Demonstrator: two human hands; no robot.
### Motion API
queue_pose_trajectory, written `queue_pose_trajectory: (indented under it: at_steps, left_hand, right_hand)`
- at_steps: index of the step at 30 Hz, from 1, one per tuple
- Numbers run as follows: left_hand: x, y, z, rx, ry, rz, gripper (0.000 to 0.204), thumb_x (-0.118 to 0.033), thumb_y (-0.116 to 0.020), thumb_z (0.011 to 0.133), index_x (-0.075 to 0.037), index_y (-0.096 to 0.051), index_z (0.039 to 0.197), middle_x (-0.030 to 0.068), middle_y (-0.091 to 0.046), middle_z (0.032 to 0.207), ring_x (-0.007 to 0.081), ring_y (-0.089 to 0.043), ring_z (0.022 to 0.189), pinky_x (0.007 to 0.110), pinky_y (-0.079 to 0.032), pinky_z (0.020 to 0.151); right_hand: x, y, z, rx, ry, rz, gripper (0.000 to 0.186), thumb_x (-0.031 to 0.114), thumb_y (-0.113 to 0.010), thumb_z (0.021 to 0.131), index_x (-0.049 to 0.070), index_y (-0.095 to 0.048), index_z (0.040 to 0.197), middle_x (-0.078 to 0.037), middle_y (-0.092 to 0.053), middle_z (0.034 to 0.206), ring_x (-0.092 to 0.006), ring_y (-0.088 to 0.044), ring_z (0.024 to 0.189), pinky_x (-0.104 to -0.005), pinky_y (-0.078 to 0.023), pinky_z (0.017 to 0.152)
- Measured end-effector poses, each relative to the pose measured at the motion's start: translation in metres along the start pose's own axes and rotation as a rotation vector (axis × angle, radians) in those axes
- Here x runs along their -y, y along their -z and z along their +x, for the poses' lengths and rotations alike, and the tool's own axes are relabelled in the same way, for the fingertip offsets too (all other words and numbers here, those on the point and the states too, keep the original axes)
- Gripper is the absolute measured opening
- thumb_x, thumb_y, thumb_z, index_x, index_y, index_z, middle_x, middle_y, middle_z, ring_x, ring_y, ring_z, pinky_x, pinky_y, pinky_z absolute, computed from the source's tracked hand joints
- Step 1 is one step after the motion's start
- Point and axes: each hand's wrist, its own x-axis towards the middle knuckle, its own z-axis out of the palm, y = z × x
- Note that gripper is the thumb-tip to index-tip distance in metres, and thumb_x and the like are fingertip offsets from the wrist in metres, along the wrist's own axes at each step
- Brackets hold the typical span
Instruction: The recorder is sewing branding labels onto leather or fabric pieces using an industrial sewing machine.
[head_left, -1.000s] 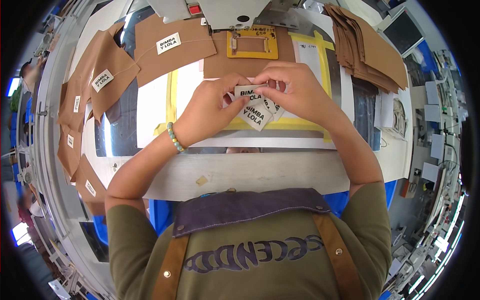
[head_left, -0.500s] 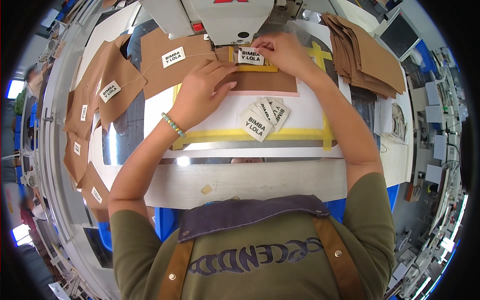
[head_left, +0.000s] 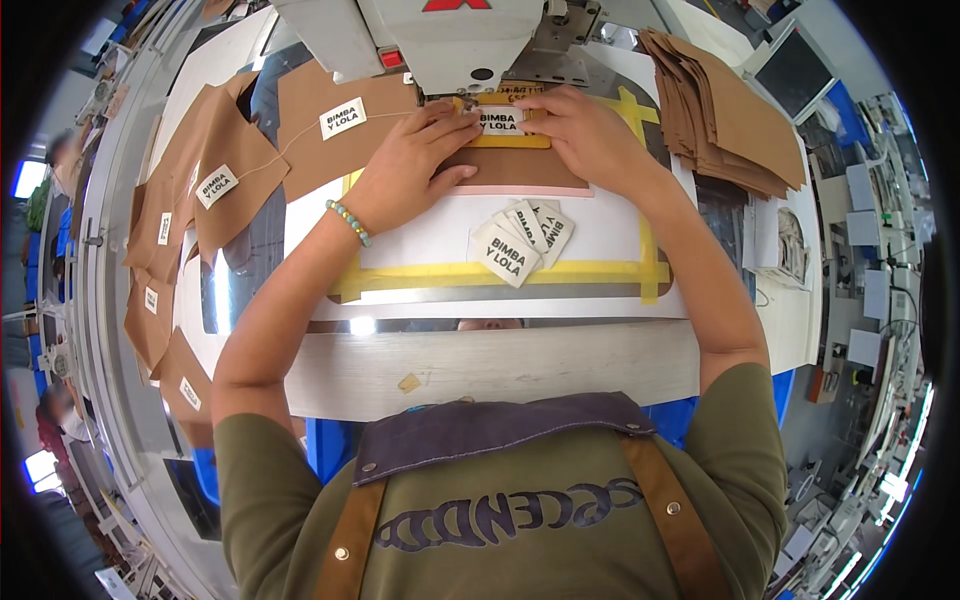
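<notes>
My left hand (head_left: 420, 160) lies open with its fingertips at the left end of a yellow template (head_left: 510, 142) under the sewing machine head (head_left: 460, 50). A white label with black print (head_left: 499, 120) sits inside that template, which rests on a brown piece (head_left: 520, 170). At its right end, my right hand (head_left: 585, 140) has fingertips on the template and label, thumb and index finger apart. Several loose labels (head_left: 515, 245) lie fanned below, on a white sheet (head_left: 420, 230) edged with yellow tape.
Brown pieces (head_left: 240, 200) with sewn-on labels, some joined by threads, spread along the left. A stack of brown pieces (head_left: 720, 110) is at the upper right, near a white box (head_left: 780, 240) and a screen (head_left: 795, 75). Blurred people (head_left: 60, 410) are at the far left.
Both hands moved up from the loose labels to the template, where a label now lies. Since half a second ago my right hand has lowered slightly and loosened its pinch.
</notes>
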Motion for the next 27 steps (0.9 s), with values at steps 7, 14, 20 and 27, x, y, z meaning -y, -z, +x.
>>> queue_pose_trajectory:
  at_steps: [7,14,20,27]
  left_hand:
    - [0.005,0.004,0.006,0.014,0.045,-0.058,0.040,-0.018,-0.077,0.097,-0.003,-0.069,0.134,0.0127,-0.066,0.148,0.0369,-0.057,0.140,0.049,-0.046,0.118]
    - [0.001,0.013,-0.014,-0.050,0.131,-0.029,0.046,-0.016,-0.078,0.096,0.000,-0.067,0.137,0.0143,-0.065,0.149,0.0367,-0.058,0.139,0.048,-0.047,0.117]
    - [0.009,0.019,-0.017,0.021,0.091,0.078,0.050,-0.016,-0.078,0.095,0.003,-0.066,0.141,0.0133,-0.062,0.155,0.0359,-0.056,0.142,0.046,-0.046,0.121]
    - [0.013,0.024,-0.019,0.064,0.099,0.092,0.050,-0.016,-0.078,0.095,0.002,-0.067,0.141,0.0133,-0.062,0.154,0.0357,-0.056,0.141,0.047,-0.046,0.120]
  right_hand:
    - [0.010,-0.022,0.007,-0.027,0.093,-0.157,0.034,0.001,-0.065,0.092,0.005,-0.074,0.125,-0.007,-0.072,0.137,-0.0286,-0.064,0.128,-0.0406,-0.058,0.106]
    - [0.016,-0.028,0.012,0.004,0.083,-0.014,0.045,-0.005,-0.061,0.093,0.010,-0.074,0.133,-0.004,-0.069,0.144,-0.0260,-0.061,0.135,-0.0397,-0.055,0.111]
    - [0.021,-0.023,0.024,0.092,0.018,0.090,0.046,-0.006,-0.057,0.092,0.009,-0.077,0.131,-0.005,-0.069,0.146,-0.0287,-0.060,0.137,-0.0413,-0.051,0.116]
    - [0.028,-0.025,0.028,0.119,-0.046,0.170,0.041,-0.002,-0.057,0.095,0.009,-0.079,0.128,-0.007,-0.071,0.144,-0.0307,-0.059,0.138,-0.0429,-0.048,0.120]
